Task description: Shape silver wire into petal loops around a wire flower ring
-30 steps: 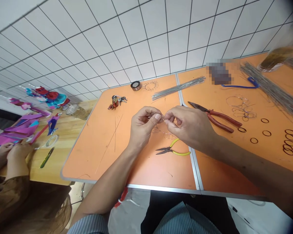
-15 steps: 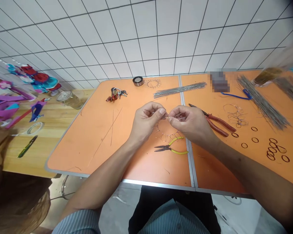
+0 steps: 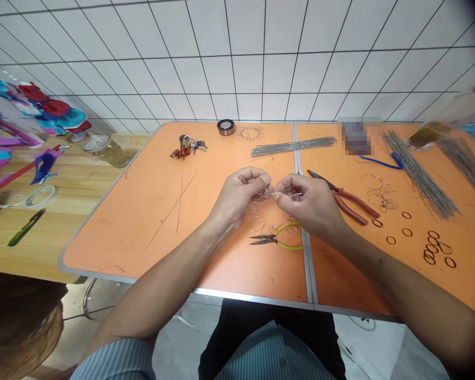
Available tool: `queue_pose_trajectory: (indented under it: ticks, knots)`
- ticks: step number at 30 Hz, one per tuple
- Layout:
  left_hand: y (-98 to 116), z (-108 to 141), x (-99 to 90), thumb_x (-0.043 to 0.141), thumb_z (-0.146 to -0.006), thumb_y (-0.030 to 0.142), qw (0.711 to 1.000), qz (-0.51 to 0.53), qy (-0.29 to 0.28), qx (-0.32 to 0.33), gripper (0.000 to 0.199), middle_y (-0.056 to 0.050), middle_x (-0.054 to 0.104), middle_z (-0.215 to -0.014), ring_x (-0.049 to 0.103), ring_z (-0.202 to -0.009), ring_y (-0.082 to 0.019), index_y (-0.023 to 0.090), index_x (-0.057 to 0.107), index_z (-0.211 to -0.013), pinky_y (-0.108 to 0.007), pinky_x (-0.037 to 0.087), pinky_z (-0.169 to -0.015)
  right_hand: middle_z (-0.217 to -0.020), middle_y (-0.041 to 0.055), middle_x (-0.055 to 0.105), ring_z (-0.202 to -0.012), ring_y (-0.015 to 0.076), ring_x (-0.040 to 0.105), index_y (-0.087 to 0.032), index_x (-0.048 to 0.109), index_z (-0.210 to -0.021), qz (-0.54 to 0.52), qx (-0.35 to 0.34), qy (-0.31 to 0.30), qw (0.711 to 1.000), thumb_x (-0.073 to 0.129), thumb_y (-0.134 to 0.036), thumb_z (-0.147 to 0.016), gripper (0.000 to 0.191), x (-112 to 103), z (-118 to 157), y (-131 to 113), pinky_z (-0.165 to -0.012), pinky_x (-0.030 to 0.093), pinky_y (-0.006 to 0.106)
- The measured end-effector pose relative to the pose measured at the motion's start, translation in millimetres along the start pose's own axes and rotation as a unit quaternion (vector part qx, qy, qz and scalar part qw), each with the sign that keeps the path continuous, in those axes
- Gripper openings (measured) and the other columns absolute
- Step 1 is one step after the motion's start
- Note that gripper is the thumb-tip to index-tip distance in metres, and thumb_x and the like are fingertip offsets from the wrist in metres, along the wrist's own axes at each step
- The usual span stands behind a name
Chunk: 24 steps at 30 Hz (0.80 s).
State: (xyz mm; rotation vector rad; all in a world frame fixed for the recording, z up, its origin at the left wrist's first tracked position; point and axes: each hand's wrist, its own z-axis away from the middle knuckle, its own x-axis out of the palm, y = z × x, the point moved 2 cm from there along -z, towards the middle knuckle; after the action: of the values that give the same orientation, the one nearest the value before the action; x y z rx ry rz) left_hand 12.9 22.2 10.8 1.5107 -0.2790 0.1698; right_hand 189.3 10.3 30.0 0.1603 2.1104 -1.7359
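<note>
My left hand pinches a thin wire ring with small wire loops along it, held above the orange table. Its fingers hide part of the ring. Close beside it, my right hand is closed with thumb and forefinger on the same wire, and a thin end shows between its fingers. Just below the hands lie yellow-handled needle-nose pliers. Red-handled pliers rest to the right, partly behind my right hand.
On the orange table lie a tape roll, keys, wire bundles, tangled wire and several small dark rings. A green cutter and a jar stand left. Another person's head is at lower left.
My view has shifted slightly, moving the left-side things further left. My hands stay together on the wire, and more of the wire loops show under my left fingers.
</note>
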Motion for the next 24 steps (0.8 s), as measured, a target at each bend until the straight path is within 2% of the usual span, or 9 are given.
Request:
queue_pose_trajectory:
  ticks: [5, 11, 18, 24]
  knots:
    - [6.0, 2.3, 0.4, 0.093, -0.077, 0.039, 0.998, -0.033, 0.001, 0.056, 0.028, -0.001, 0.071, -0.071, 0.062, -0.065, -0.012, 0.018, 0.074, -0.079, -0.026, 0.05, -0.066, -0.07, -0.0026, 0.062, -0.064, 0.0132, 0.051, -0.02, 0.075, -0.086, 0.033, -0.005, -0.02, 0.999, 0.074, -0.031, -0.088, 0.011, -4.2, 0.0, 2.2, -0.06, 0.039, 0.03]
    - [9.5, 6.9, 2.2, 0.086, -0.086, 0.035, 0.992, -0.077, -0.001, 0.104, 0.021, -0.002, 0.074, -0.077, 0.065, -0.071, -0.013, 0.019, 0.073, -0.082, -0.027, 0.051, -0.071, -0.072, -0.0032, 0.062, -0.064, 0.0126, 0.051, -0.02, 0.074, -0.084, 0.008, 0.012, -0.015, 1.0, 0.075, -0.028, -0.084, 0.008, -4.7, 0.5, -2.2, -0.061, 0.038, 0.03]
    - [9.1, 7.6, 2.7, 0.087, -0.087, 0.038, 0.991, -0.092, -0.009, 0.101, 0.023, -0.002, 0.074, -0.08, 0.066, -0.073, -0.014, 0.02, 0.074, -0.084, -0.027, 0.054, -0.073, -0.068, -0.0051, 0.058, -0.06, 0.0103, 0.044, -0.02, 0.071, -0.079, -0.032, 0.051, -0.017, 0.998, 0.074, -0.028, -0.08, 0.009, -4.6, -0.6, -5.8, -0.057, 0.032, 0.029]
    - [7.5, 5.0, 1.4, 0.093, -0.082, 0.045, 0.991, -0.111, -0.024, 0.076, 0.031, -0.002, 0.074, -0.08, 0.065, -0.07, -0.013, 0.019, 0.077, -0.085, -0.026, 0.052, -0.067, -0.076, -0.0013, 0.067, -0.065, 0.0122, 0.053, -0.018, 0.073, -0.083, -0.021, 0.066, -0.009, 0.998, 0.075, -0.032, -0.084, 0.014, -5.9, -2.6, -1.9, -0.06, 0.039, 0.029]
